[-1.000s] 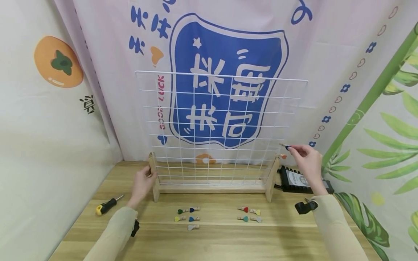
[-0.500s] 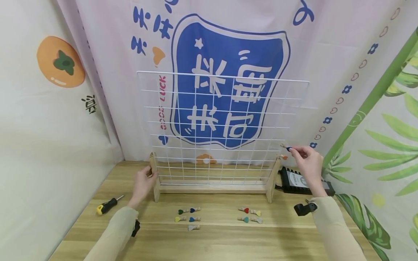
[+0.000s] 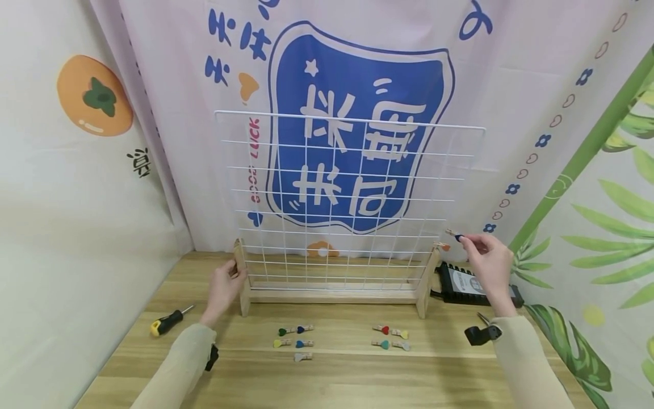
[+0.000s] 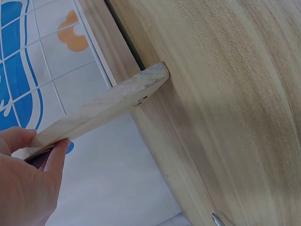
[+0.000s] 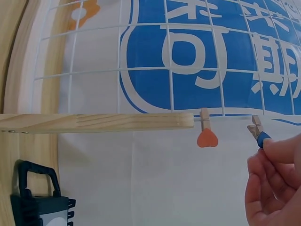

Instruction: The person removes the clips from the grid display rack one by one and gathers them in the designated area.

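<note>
My left hand (image 3: 227, 284) grips the left wooden upright (image 4: 103, 101) of a stand, thumb and fingers on either side of it. The stand bears a white wire grid (image 3: 332, 199). At the grid's right edge, my right hand (image 3: 487, 261) pinches a small wooden clothespin (image 5: 257, 129) by its dark blue heart. Its wooden end points toward the edge wire; in the head view a small gap shows between them. An orange-heart clothespin (image 5: 207, 134) hangs clipped on that edge just above the right upright (image 5: 131, 122).
Several heart clothespins lie on the table in two groups, among them a green one (image 3: 287, 331) at left and a red one (image 3: 381, 328) at right. A screwdriver (image 3: 171, 322) lies far left. A black case (image 3: 467, 284) sits behind the right forearm.
My right hand has drawn slightly right and down with the blue-heart clothespin, away from the grid's edge. The left hand keeps its hold on the upright.
</note>
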Demonstrator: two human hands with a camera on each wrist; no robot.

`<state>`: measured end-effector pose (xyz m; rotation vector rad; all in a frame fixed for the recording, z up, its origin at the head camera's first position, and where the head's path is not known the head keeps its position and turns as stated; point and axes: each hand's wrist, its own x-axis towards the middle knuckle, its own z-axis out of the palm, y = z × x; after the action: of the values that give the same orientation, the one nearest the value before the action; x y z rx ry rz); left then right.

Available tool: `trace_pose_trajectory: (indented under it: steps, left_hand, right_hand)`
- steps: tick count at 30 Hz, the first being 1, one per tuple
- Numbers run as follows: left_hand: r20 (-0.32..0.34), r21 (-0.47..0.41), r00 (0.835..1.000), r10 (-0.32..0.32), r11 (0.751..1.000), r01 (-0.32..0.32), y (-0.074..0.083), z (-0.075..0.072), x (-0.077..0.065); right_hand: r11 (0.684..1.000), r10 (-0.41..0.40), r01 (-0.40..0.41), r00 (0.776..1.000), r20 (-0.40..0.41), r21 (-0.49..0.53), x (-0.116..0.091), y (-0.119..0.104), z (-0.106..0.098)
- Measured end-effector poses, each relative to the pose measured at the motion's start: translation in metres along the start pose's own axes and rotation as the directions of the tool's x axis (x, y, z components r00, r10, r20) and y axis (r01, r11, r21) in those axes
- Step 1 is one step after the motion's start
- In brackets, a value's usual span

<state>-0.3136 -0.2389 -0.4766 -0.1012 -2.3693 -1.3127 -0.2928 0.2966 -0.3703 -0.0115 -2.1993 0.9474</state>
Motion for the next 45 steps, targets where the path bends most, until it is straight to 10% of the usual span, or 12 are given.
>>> trace_pose_trajectory:
  steps: [28,38,45]
  left_hand:
    - [-0.012,0.016,0.999,-0.053,0.998,0.053,0.002,-0.002,-0.001]
    - [-0.022,0.019,0.999,-0.027,0.999,0.027,0.002,0.0,0.0]
    - [0.001,0.018,0.999,-0.051,0.999,0.051,0.002,0.0,0.001]
  right_hand:
    - [0.998,-0.046,0.034,0.971,0.236,0.055,-0.104,0.011,0.035]
    - [0.993,0.05,-0.093,0.889,0.455,0.073,-0.154,0.01,0.059]
    - [0.997,-0.04,-0.006,0.825,0.564,0.08,-0.175,0.016,0.069]
